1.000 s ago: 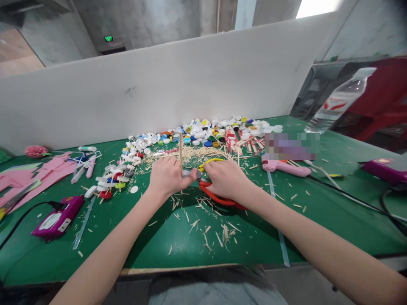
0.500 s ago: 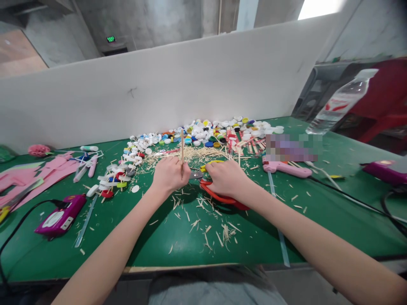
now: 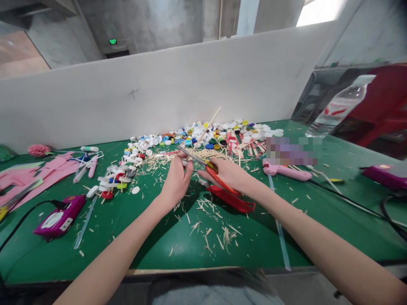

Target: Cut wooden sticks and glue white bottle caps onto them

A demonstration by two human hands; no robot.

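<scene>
My left hand (image 3: 175, 180) is closed around the lower end of a thin wooden stick (image 3: 210, 125), which slants up and away to the right. Something small and whitish shows between its fingers, too hidden to name. My right hand (image 3: 229, 171) grips scissors (image 3: 197, 157) with orange-red and yellow handles. Their metal blades point left, over my left fingers and against the stick's lower part; whether they touch the wood I cannot tell. Below my right palm is a red loop-like piece (image 3: 232, 200); whether it belongs to the scissors is unclear.
Wood shavings (image 3: 208, 154) and bottle caps (image 3: 149, 140) lie across the green table (image 3: 159, 250). A pink glue gun (image 3: 286, 170) and water bottle (image 3: 341, 106) are at right. Pink sheets (image 3: 47, 178) and a purple power box (image 3: 60, 217) sit left. A white partition (image 3: 190, 84) stands behind.
The stick has tilted from upright to slanting rightward. My left hand has turned, and the scissors have swung up so their blades now lie by the stick at my left fingers.
</scene>
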